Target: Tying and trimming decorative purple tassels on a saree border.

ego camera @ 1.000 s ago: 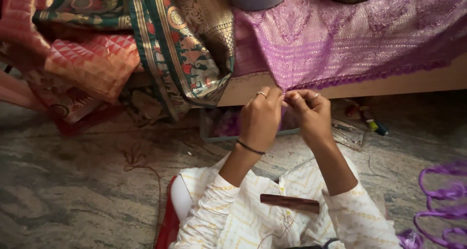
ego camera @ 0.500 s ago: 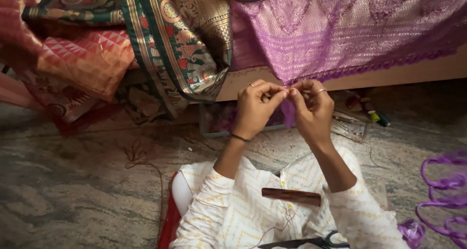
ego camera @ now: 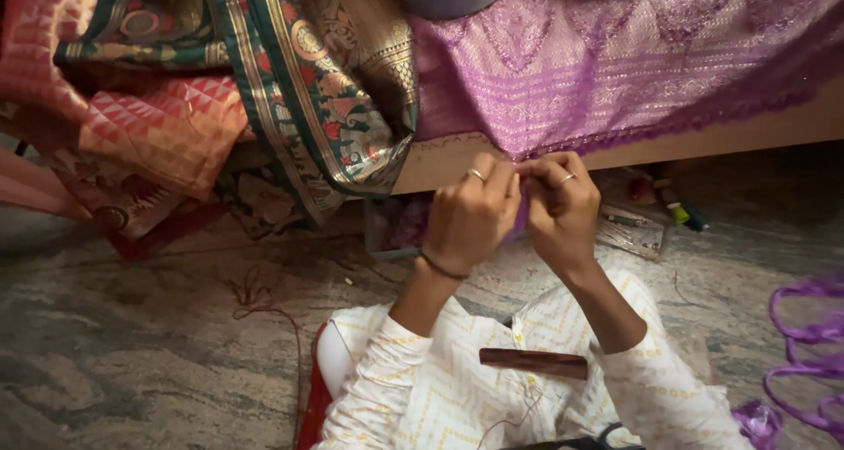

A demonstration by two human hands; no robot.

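The purple sari edge [ego camera: 563, 107] hangs off the wooden ledge [ego camera: 774, 127], and I pinch its fringe between the fingertips of my left hand [ego camera: 470, 214] and right hand [ego camera: 558, 206], held close together. It looks light, soft and slippery, best gripped right at the border. Patterned saris [ego camera: 290, 90] are heaped left; purple cord [ego camera: 804, 344] lies on the floor.

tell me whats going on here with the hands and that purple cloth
A person seated on the floor has both hands raised to the fringed edge of a purple patterned cloth that hangs over a wooden ledge. The left hand and right hand pinch the edge together, fingertips almost touching. A brown flat stick rests on the lap, and loose purple cord lies on the floor to the right.
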